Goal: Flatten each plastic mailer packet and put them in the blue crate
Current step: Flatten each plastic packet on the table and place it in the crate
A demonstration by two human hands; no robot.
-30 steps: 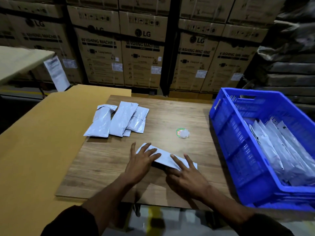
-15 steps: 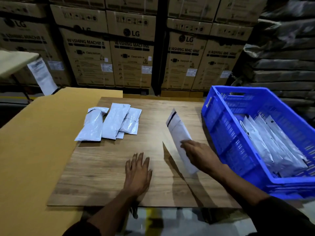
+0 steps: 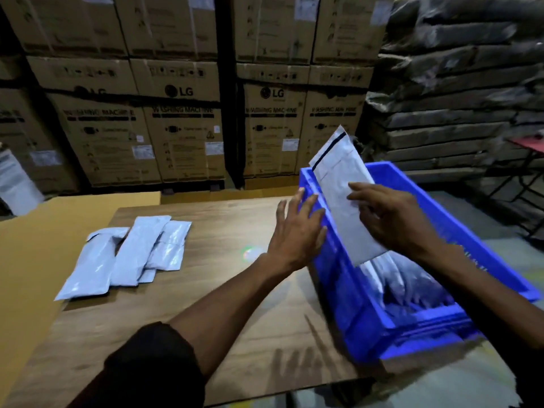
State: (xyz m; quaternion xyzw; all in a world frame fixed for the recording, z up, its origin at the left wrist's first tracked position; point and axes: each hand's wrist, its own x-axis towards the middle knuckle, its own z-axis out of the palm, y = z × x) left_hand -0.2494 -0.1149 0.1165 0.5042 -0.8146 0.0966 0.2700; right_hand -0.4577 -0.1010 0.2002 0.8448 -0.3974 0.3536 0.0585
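Head view: the right hand [image 3: 391,222] pinches a flattened grey plastic mailer packet [image 3: 344,201], tilted above the blue plastic crate [image 3: 338,278]. The left hand [image 3: 297,231], fingers relaxed, holds nothing beside it. This is the placing step; next, lower and release. Three unflattened grey packets [image 3: 126,254] wait on the wooden board [image 3: 206,290].

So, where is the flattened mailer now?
In the head view, right of centre: the flattened mailer is held by the right hand above the blue crate.
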